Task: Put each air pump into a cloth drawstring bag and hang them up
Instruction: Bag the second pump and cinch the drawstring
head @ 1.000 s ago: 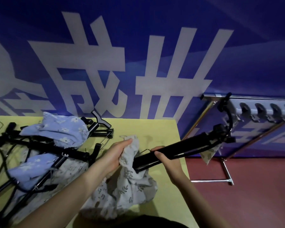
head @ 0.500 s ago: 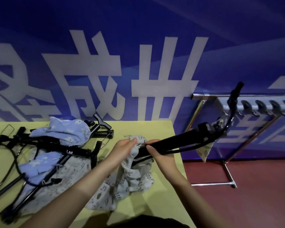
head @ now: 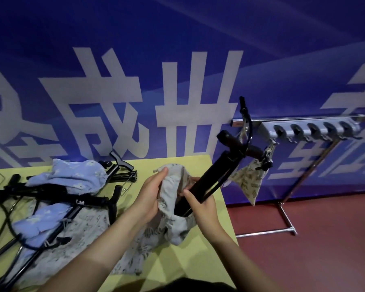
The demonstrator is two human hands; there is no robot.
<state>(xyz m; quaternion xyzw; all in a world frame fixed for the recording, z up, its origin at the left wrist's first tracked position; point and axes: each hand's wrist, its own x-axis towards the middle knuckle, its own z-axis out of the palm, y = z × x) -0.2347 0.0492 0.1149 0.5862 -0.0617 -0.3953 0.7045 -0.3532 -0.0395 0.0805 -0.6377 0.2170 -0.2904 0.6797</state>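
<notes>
1. Over the right end of the yellow table [head: 200, 167], the right hand [head: 200, 207] is gripping the black air pump [head: 215, 178] low on its barrel, fingers curled round it.
2. Just left of that grip, the left hand [head: 150, 194] is pinching the rim of the grey printed drawstring bag [head: 171, 220], thumb on the outside, holding its mouth wide.
3. Below the right hand's grip, the pump's lower end is sitting inside the bag's mouth; the rest of the barrel is slanting up and to the right, away from the grip.
4. Far above the grip, the pump's crossbar handle [head: 238, 144] is sticking out against the blue wall, and its thin black hose [head: 248, 123] is curving higher still.
5. Beneath both hands, the bag's body is sagging onto the table in folds.
6. Well left of the grips, more black pumps [head: 89, 201] are lying tangled with blue floral bags [head: 76, 178] and another grey printed cloth [head: 76, 234] on the table.
7. Right of the gripped pump and beyond the table's edge, a metal rack [head: 287, 207] is standing on the red floor, carrying a grey hook rail [head: 310, 129].
8. Near the pump's handle, a filled grey printed bag [head: 249, 184] is hanging by its cord from that rack.
</notes>
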